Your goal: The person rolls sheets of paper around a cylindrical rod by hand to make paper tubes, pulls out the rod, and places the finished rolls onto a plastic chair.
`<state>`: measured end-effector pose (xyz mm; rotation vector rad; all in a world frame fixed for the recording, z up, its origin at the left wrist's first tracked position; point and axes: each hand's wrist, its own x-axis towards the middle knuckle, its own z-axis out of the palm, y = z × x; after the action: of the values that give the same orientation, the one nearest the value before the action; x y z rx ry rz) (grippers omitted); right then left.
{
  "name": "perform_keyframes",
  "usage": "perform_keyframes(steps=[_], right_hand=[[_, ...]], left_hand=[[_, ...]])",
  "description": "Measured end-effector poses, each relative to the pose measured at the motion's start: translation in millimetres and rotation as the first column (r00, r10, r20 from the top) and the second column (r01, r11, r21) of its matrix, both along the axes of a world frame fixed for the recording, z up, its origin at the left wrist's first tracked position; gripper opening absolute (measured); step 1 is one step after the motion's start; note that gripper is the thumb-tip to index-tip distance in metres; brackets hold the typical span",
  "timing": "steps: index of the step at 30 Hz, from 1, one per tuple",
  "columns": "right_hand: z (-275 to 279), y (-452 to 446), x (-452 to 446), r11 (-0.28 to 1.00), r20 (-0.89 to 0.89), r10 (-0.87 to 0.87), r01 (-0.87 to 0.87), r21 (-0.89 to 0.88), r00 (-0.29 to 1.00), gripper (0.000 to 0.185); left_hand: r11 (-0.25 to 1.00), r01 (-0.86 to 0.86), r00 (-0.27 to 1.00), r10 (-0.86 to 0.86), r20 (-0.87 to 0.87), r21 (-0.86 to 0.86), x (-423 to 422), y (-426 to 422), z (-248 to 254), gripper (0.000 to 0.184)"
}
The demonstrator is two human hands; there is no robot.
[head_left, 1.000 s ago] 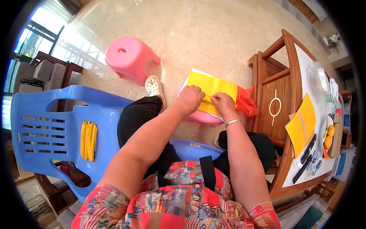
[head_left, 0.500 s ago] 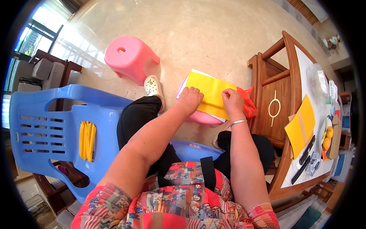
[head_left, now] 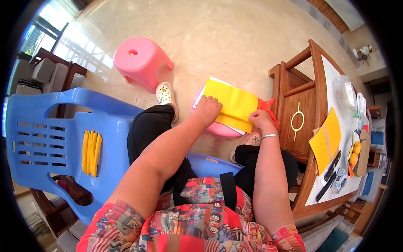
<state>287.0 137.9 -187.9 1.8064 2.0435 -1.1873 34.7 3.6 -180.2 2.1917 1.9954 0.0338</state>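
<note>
A yellow sheet (head_left: 233, 98), paper or cloth I cannot tell, lies with a crease across its lower part over a white sheet (head_left: 215, 79) on a pink stool (head_left: 221, 129) between my knees. My left hand (head_left: 208, 110) is closed at the sheet's left edge, fingers curled over it. At the lower right edge, my right hand (head_left: 262, 119) pinches the same sheet between thumb and fingers. A red plastic bag (head_left: 267, 105) shows just behind my right hand.
Several rolled yellow strips (head_left: 91, 153) lie on a blue plastic chair (head_left: 111, 138) at left. Another pink stool (head_left: 140, 59) stands ahead. On the right, a wooden table (head_left: 314, 101) carries another yellow sheet (head_left: 326, 140), black-handled tools (head_left: 329, 180) and fruit (head_left: 354, 153).
My right hand has slid down the sheet's right side to its lower corner. My left hand stays at the left edge. The whole view has shifted slightly.
</note>
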Motion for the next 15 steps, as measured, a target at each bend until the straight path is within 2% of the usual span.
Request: perform_keyframes(steps=[2,5,8,10,11,12,15], right_hand=[[-2,5,5,0.999,0.065,-0.03,0.027,0.041,0.997,0.021],[11,-4,-6,0.897,0.261,-0.184,0.053,0.44,0.948,0.015],[22,-19,-30,0.826,-0.087,0.064,-0.003,0.564,0.994,0.015],[26,-39,-49,0.83,-0.259,0.321,-0.139,0.54,0.911,0.017],[30,-49,-57,0.768,-0.191,0.434,-0.25,0.59,0.881,0.019],[25,-58,-62,0.702,-0.1,0.476,-0.31,0.641,0.874,0.021],[10,-70,-64,0.686,0.004,0.475,-0.373,0.624,0.88,0.024]], left_hand=[[1.0,-0.002,1.0,0.002,-0.005,0.006,0,-1,-1,0.018],[1.0,-0.001,0.999,0.001,-0.032,0.002,1,0,-1,0.018],[1.0,-0.004,0.999,0.004,-0.037,-0.002,2,1,-4,0.018],[1.0,-0.004,1.0,0.004,-0.03,0.011,2,1,-7,0.017],[1.0,-0.002,1.0,0.003,-0.028,0.024,2,1,-9,0.017],[0.999,-0.001,1.0,0.002,-0.028,0.037,2,0,-10,0.017],[1.0,-0.002,0.999,0.003,-0.052,0.023,2,-1,-10,0.018]])
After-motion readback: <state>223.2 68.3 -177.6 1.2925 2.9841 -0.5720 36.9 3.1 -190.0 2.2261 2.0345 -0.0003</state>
